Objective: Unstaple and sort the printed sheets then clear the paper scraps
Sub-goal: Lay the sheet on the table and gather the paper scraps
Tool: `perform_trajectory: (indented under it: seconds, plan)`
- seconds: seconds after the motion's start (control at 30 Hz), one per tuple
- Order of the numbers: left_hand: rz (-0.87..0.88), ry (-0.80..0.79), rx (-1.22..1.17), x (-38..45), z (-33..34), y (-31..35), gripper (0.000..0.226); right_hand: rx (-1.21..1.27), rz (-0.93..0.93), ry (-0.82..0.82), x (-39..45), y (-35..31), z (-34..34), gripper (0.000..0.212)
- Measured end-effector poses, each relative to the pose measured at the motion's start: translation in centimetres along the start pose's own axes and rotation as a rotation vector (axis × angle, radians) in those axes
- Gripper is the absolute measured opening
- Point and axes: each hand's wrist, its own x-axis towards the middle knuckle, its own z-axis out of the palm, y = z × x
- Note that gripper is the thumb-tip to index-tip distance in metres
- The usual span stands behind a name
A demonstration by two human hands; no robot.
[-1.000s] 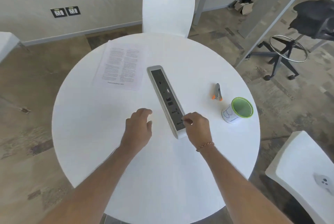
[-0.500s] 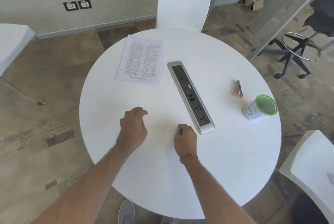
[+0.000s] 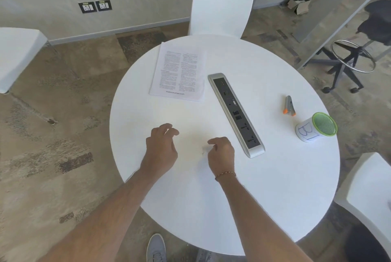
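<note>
On the far left, a white seat (image 3: 17, 54) stands on the brown floor (image 3: 63, 134). Two wall plugs (image 3: 95, 6) sit low on the wall.

A round white table (image 3: 275, 177) fills the middle. The printed sheets (image 3: 178, 71) lie flat in a neat pile on the far left part of the table, just beside the top end of the long grey plug bar (image 3: 236, 113). They are well apart from both hands.

The left hand (image 3: 160, 145) is over the near part of the table. Its fingers are loosely curled and it holds nothing.

Between the two hands lies a tiny paper scrap (image 3: 203, 151), right by the tips of the right hand's fingers. The right hand (image 3: 222, 151) has its fingers curled in toward the scrap. I cannot tell if they pinch it or only touch it. A thin bead band (image 3: 225, 175) goes round that wrist.

Right of the plug bar lies a small grey tool with orange tips (image 3: 289, 105). Near it, by the table's right edge, stands a white cup with a green rim (image 3: 316, 127). It has blue marks on its side.

A white chair (image 3: 221, 3) stands behind the table. A black stool (image 3: 359, 50) is far to the right. A grey shoe (image 3: 156, 248) shows below the table's near edge.
</note>
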Motion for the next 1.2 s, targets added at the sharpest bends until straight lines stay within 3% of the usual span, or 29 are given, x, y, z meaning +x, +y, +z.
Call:
perform_trajectory:
  seconds: [0.13,0.27,0.37,0.57,0.8,0.93,1.07,1.2]
  plan:
    - [0.025,-0.017,0.020,-0.3,0.0,0.0,0.045,-0.579,-0.498,-0.092,-1.4,1.4,1.7,0.062]
    - [0.129,-0.058,0.056,0.0,0.1,0.2,0.042,-0.754,-0.561,-0.220,-2.8,2.1,1.5,0.068]
    - [0.193,-0.073,0.082,0.3,0.5,0.2,0.040,-0.733,-0.543,-0.201,-3.5,2.9,1.0,0.066]
    - [0.152,-0.122,0.070,0.1,1.6,-0.1,0.039,-0.543,-0.378,-0.044,-2.2,3.2,0.2,0.068]
    - [0.159,-0.140,0.130,-0.3,2.8,-0.6,0.041,-0.557,-0.444,-0.183,-2.7,2.5,1.2,0.073]
    - [0.080,-0.263,0.303,-0.5,3.3,-0.6,0.049,-0.492,-0.483,-0.169,-4.2,2.9,1.1,0.071]
    - [0.002,-0.419,0.405,-1.1,3.7,-0.6,0.063,-0.268,-0.275,0.009,-3.7,3.1,0.8,0.045]
    - [-0.041,-0.518,0.446,-1.6,4.2,-0.9,0.084,-0.141,-0.045,-0.092,-2.8,2.2,0.4,0.028]
